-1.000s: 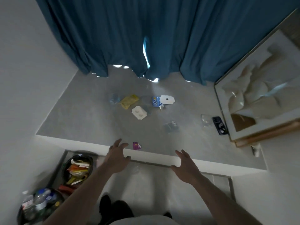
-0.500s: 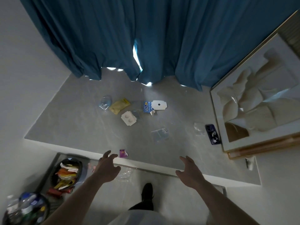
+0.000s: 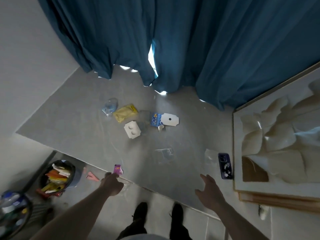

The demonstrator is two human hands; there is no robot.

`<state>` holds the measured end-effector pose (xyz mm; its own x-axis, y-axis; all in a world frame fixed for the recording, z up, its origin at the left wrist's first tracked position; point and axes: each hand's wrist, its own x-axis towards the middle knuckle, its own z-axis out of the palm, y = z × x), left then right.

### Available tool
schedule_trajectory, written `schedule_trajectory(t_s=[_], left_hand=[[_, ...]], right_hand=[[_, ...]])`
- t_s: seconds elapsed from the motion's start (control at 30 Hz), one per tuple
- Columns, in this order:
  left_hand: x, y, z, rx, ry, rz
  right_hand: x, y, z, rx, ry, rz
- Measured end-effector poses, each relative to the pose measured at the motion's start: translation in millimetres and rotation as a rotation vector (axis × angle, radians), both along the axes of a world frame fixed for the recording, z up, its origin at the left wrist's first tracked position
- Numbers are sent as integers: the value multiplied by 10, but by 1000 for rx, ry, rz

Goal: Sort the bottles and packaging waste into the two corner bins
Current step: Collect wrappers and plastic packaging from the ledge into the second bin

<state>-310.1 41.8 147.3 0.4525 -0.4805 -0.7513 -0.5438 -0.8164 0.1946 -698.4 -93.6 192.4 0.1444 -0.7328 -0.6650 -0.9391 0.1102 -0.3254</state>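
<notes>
Our left hand has advanced to the purple wrapper, fingertips touching, grasp unclear, wrapper's long axis toward curtain, right hand spread, empty.

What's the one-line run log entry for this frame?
phase: reach | left hand: at purple wrapper on platform edge | right hand: open, empty | packaging bin: partly filled

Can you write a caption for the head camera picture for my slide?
Left hand reaches for a purple wrapper at the platform edge, bins nearby.
</notes>
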Motion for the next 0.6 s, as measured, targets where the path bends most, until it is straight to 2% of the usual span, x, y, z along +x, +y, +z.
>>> schedule_trajectory(t_s=[0.17, 0.3, 0.47, 0.6], left_hand=[[-147, -101, -318, 25, -76, 125], [-142, -365, -776, 27, -126, 142], [23, -666, -1690, -67, -199, 120], [139, -712, -2430, -56, -246, 158]], right_hand=[[-261, -757, -513, 8, 40, 44], [-362, -1358, -1155, -34, 119, 23], [-433, -1883, -2064, -138, 121, -74], [-561, -2103, -2682, -110, 137, -138]])
